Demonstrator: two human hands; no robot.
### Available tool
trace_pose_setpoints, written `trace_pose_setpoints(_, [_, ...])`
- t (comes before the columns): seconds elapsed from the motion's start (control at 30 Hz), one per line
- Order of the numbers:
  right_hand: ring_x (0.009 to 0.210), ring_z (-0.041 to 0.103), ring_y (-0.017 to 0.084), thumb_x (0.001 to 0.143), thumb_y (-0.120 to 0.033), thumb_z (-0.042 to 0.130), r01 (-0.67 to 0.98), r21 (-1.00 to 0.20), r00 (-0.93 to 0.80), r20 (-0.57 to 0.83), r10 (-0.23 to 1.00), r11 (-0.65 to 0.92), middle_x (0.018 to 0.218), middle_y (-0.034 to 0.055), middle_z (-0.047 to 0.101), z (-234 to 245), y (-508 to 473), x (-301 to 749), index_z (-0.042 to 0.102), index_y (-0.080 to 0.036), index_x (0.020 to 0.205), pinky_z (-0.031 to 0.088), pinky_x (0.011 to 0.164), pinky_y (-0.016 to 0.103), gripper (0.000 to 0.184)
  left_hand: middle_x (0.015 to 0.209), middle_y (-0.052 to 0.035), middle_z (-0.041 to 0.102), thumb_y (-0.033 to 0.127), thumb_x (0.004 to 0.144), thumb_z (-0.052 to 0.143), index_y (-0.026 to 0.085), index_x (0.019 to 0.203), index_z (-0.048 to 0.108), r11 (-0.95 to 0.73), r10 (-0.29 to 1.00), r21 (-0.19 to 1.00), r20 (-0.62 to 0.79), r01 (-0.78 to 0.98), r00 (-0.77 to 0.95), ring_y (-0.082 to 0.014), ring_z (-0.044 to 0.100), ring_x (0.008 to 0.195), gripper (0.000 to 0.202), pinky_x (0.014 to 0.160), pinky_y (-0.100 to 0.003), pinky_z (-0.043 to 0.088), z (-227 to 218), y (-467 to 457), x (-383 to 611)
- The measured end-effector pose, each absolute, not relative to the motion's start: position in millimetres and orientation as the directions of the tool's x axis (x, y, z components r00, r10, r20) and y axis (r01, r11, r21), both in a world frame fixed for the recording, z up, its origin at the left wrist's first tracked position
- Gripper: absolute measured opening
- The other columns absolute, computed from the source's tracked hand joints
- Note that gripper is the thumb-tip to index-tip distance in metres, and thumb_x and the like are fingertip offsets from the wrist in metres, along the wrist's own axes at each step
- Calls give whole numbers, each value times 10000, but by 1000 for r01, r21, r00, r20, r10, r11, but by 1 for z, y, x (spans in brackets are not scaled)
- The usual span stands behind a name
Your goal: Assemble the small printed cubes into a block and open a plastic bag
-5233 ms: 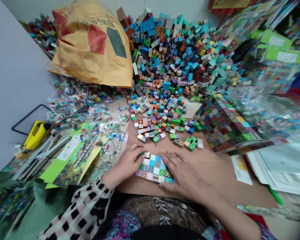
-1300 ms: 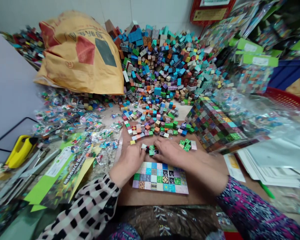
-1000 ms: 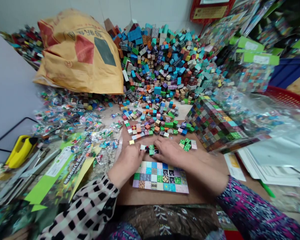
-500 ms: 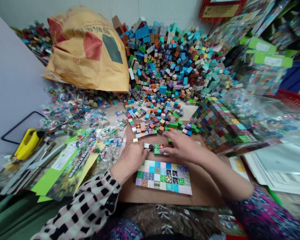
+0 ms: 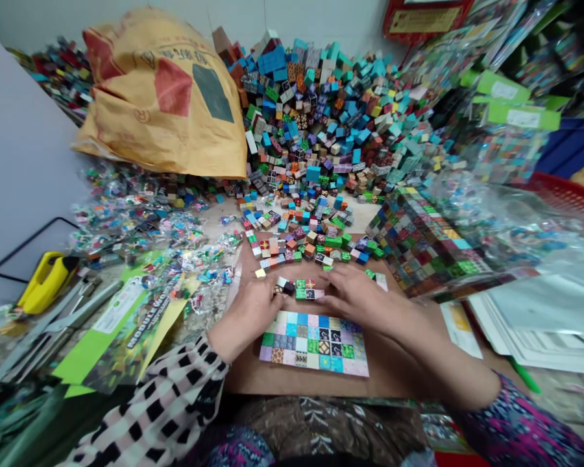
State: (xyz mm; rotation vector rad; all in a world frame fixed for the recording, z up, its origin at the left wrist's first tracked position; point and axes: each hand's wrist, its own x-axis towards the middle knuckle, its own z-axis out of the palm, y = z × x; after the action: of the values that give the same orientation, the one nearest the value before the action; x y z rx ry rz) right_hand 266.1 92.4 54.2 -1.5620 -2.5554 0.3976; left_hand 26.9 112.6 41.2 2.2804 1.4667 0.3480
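Note:
On a brown board, my left hand pinches a short row of small white and black cubes between thumb and fingers. Just right of that row lies a little block of patterned cubes, green, red and pink. My right hand curls at its right end, thumb and fingertips against it. Directly below both hands is a flat rectangular layer of patterned cubes in pastel, green, blue and black squares. A curved line of loose cubes sits beyond my fingers.
A big heap of coloured cubes rises against the wall beside a yellow sack. At left are small bagged pieces, scissors and a yellow-handled tool. A wrapped slab of cubes and papers stand right.
The left hand's white and black cubes have tilted and stand slightly apart from the patterned block. My right fingers have drawn down closer to the block's right end. The whole view has shifted slightly.

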Motion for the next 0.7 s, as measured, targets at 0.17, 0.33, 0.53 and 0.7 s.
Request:
trace_pose_setpoints(0.17, [993, 551, 276, 942, -362, 591, 852, -213, -485, 25, 874, 478, 1068, 116, 643, 51, 99, 241, 658, -177, 1032, 431, 854, 395, 216, 1043, -137, 736, 141, 843, 560, 147, 1122, 668, -377, 898, 388, -70, 841, 434, -297, 683, 1034, 299, 934, -442, 537, 40, 115, 32])
trace_pose_setpoints(0.33, [1035, 534, 314, 903, -387, 618, 860, -142, -494, 13, 869, 490, 1083, 143, 627, 47, 105, 215, 687, -150, 1034, 426, 872, 423, 280, 1091, -136, 734, 134, 837, 556, 148, 1212, 654, -373, 904, 378, -57, 848, 423, -293, 678, 1065, 389, 980, -438, 516, 38, 116, 35])
trace_pose_setpoints(0.53, [1056, 536, 308, 889, -316, 582, 893, -210, -414, -31, 910, 399, 1098, 160, 637, 41, 109, 202, 701, -144, 1070, 406, 929, 422, 276, 1106, -143, 721, 124, 821, 534, 132, 1189, 642, -374, 903, 432, -33, 821, 429, -294, 682, 1038, 384, 935, -441, 537, 31, 117, 36])
trace_pose_setpoints(0.7, [1046, 543, 298, 873, -269, 574, 884, -262, -408, -30, 912, 387, 1107, 163, 630, 36, 110, 204, 694, -139, 1093, 414, 933, 419, 282, 1165, -146, 685, 118, 826, 521, 144, 1149, 648, -390, 904, 392, -9, 833, 428, -275, 662, 1080, 348, 999, -431, 510, 21, 117, 37])
